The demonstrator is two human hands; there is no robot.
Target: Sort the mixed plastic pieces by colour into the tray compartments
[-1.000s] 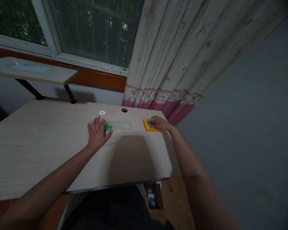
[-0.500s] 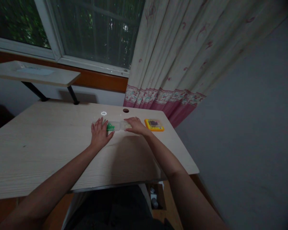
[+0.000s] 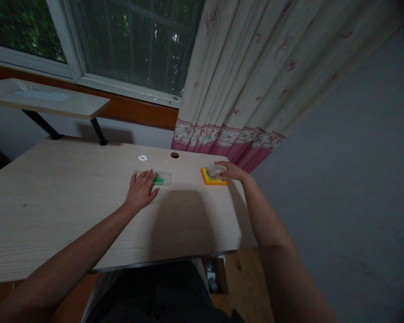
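Observation:
My left hand (image 3: pixel 140 190) lies flat on the wooden table (image 3: pixel 70 206), its fingers stretched over the left end of a clear plastic box with green pieces (image 3: pixel 162 180). Near the table's right edge sits a yellow-orange square tray (image 3: pixel 212 181). My right hand (image 3: pixel 234 171) is closed on a small clear box (image 3: pixel 215 170) that it holds on top of this tray. What is inside the small box is too dim to make out.
A round cable hole (image 3: pixel 174 155) and a small bright ring of light (image 3: pixel 142 158) mark the table's far side. A raised shelf (image 3: pixel 43 99) stands at the back left under the window. A patterned curtain (image 3: pixel 256 80) hangs behind the tray.
My right hand went left to the small clear box beside the green one, took it, and carried it right onto the yellow tray. My left hand stayed on the green box.

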